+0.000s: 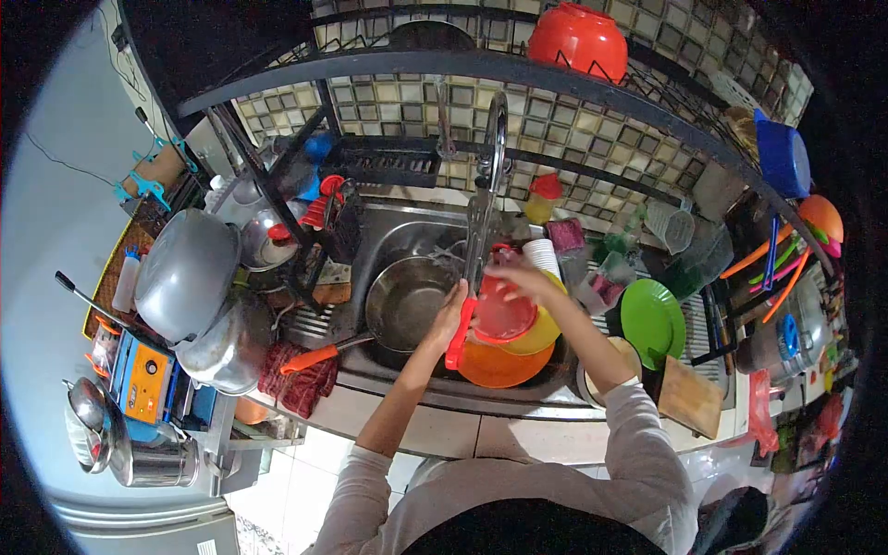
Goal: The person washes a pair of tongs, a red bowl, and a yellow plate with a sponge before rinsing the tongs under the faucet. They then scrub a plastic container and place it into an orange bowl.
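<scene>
My left hand is closed on a red-handled item over the sink, just below the running tap. My right hand, its fingers partly spread, is over a red strainer-like bowl; whether it touches the bowl is unclear. Beneath these lie a yellow plate and an orange plate. To the left, a metal pan with an orange handle sits in the sink. White stacked cups stand behind my right hand.
A green plate and a wooden board are at the right. A dark rack crosses above the sink and holds a red bowl. Large metal pots and a dark red cloth are at the left.
</scene>
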Tool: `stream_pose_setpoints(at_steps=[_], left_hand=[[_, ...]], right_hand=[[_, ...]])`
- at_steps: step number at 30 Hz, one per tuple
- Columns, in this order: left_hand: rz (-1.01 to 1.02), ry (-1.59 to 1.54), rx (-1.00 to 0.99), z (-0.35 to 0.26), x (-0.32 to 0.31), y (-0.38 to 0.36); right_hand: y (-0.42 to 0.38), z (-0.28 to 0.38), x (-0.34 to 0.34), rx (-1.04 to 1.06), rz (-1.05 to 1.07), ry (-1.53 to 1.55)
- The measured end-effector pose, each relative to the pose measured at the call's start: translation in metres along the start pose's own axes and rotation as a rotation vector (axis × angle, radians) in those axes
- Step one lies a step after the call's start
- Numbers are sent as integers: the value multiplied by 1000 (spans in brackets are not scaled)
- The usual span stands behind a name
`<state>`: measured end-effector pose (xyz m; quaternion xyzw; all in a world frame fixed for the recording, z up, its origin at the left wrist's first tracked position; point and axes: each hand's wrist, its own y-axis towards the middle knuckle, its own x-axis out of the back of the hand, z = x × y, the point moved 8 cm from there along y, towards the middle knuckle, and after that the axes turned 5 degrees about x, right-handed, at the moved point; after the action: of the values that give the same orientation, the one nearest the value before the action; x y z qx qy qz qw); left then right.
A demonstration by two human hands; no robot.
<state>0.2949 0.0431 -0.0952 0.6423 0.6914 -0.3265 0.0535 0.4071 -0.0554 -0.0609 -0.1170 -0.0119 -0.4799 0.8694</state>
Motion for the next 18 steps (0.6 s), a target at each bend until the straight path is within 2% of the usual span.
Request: stream_pose_setpoints(at_steps=[2,6,8,12,14,16,18], left_hand=[[-146,-12,37,1,2,-7],[-164,147,-66,-6,5,-20],[-98,195,-98,-10,4,-23],[-156,222,-55,-8,8,-37],[-106,184,-53,-4,7,-38],[-96,179,-40,1,4,-42],[-101,174,-25,2,4,-52]], right_hand=[[5,-35,-31,-107,232,223],[19,-42,-46,-106,263,363],[19,-35,-45,-143,265,333],[42,-40,-31,-131,170,346],[48,-48,-32,-136,168,340],[56,-42,-17,1,11,489],[66,-52,-16,18,75,478]])
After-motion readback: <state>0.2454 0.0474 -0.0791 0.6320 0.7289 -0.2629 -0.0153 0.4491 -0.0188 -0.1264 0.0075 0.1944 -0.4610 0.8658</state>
